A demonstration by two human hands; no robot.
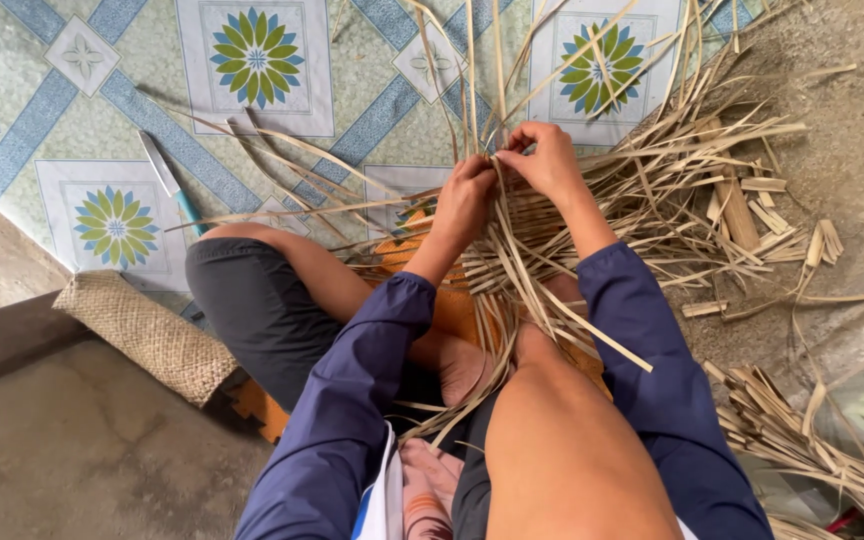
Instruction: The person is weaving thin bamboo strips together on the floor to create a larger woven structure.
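I sit on the floor with a tangle of pale bamboo strips (512,250) spread over my legs. My left hand (464,198) and my right hand (544,160) meet above the tangle, both pinching thin upright strips (472,90) where they cross. The fingers of each hand are closed on strips. Long loose ends fan out away from me and to the right.
A knife with a teal handle (174,190) lies on the patterned floor mat (252,60) at the left. A woven mat (147,335) sits by my left knee. Cut bamboo offcuts (752,210) and more strips (802,430) litter the concrete at the right.
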